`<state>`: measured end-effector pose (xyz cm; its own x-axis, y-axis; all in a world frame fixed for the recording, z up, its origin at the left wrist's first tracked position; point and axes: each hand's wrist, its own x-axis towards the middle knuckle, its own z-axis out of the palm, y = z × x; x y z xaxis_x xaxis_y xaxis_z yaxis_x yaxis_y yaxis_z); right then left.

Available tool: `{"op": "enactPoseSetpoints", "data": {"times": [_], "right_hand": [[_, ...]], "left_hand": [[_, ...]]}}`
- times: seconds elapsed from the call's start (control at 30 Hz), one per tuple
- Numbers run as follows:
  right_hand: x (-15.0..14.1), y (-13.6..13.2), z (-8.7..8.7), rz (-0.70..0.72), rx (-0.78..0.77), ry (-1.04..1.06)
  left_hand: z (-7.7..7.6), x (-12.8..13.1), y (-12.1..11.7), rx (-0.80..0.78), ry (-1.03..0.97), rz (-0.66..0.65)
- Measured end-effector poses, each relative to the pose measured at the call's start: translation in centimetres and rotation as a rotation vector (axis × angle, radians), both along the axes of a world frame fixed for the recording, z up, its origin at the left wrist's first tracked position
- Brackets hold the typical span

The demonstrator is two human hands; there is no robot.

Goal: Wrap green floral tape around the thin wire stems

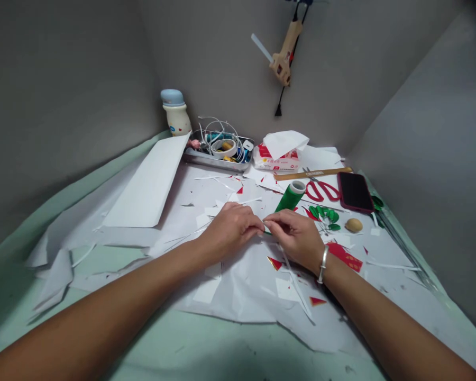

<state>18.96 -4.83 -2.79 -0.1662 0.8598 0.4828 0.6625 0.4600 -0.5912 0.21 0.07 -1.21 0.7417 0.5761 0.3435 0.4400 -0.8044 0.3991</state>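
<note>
I read the head camera as follows. The left hand point(230, 228) and right hand point(295, 235) meet at centre frame, palms down, over scattered white paper offcuts point(208, 291). The fingers of both hands are clenched in a close pinch on a thin green stem point(266, 230). Only a short piece shows between the fingertips, and I cannot tell its full length.

Handling note: keep both pinch points close together and the stem level, so that it is not bent at the grip.

Nearest items, right of centre: a spool of green thread point(289, 196) lies just above the hands, and green foil leaves on wire stems point(323, 216) lie just beyond the right hand. Red-handled scissors point(321, 190) rest further up, beside a smartphone point(355, 191) and below a wooden ruler point(313, 173).

At upper centre of the frame, a metal tray point(218, 160) holds white cables and rolls of tape. A hot glue gun point(285, 53) hangs on the wall above. A silver bangle point(322, 263) circles the right wrist.
</note>
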Motion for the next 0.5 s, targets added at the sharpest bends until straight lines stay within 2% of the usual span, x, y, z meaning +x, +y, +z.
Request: {"op": "enactPoseSetpoints", "data": {"times": [0.13,0.23,0.37,0.5], "right_hand": [[0.36,0.55,-0.15,-0.034,-0.278,0.279],[0.41,0.59,0.04,0.014,-0.371,0.398],[0.05,0.16,0.38,0.021,-0.381,0.407],[-0.45,-0.22,0.34,-0.036,-0.313,0.385]], "left_hand": [[0.46,0.10,-0.10,-0.131,-0.094,0.006],[0.57,0.08,-0.11,-0.229,-0.210,0.030],[0.75,0.02,-0.15,-0.318,-0.308,0.089],[1.09,-0.01,-0.20,-0.306,-0.321,0.167]]}}
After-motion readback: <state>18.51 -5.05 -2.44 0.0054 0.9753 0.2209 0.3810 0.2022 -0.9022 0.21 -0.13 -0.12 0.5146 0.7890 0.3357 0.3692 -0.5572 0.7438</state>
